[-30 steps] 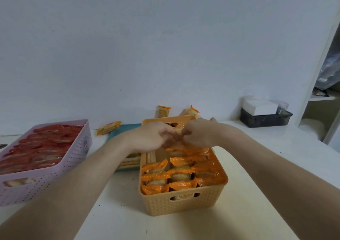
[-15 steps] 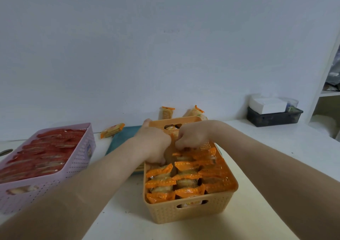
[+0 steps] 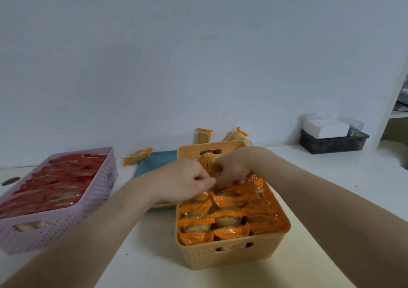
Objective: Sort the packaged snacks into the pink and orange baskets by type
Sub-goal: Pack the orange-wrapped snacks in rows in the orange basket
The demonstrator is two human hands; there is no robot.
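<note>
Currently, left fingers [image 3: 204, 180]: curled close, tips down at the rear row of wrappers. Whether they pinch a packet cannot be told.
Right fingers [image 3: 239, 180]: curled downward and narrow, tips among the same rear wrappers. Grip cannot be told.
Left hand [image 3: 183, 181]: over the rear left rim of the orange basket [image 3: 231, 256], knuckles just beside the right hand [image 3: 231, 166].
Orange-wrapped snacks [image 3: 229, 201]: packed in rows and filling the orange basket near to its rim. The rear row is under the fingertips; the front rows are apart from them.
Orange basket position: middle of the worktop [image 3: 331, 177], towards its front edge.
Open room, right: bare worktop from the basket's right wall out to the dark box [image 3: 333, 143].
Open room, left: a narrow strip between the two baskets, crossed by the left forearm.
Teal tray [image 3: 154, 162]: just beside the orange basket's rear left corner, partly hidden by the left hand.
Pink basket [image 3: 66, 221]: at the worktop's left edge, full of red-wrapped snacks [image 3: 55, 181], well apart from both hands.
Loose packet [image 3: 138, 155]: at the tray's rear left corner.
Wall packets [image 3: 203, 136]: two, leaning at the worktop's rear edge behind the orange basket.
Dark box: rear right of the worktop, with a white box [image 3: 324, 127] on top.
</note>
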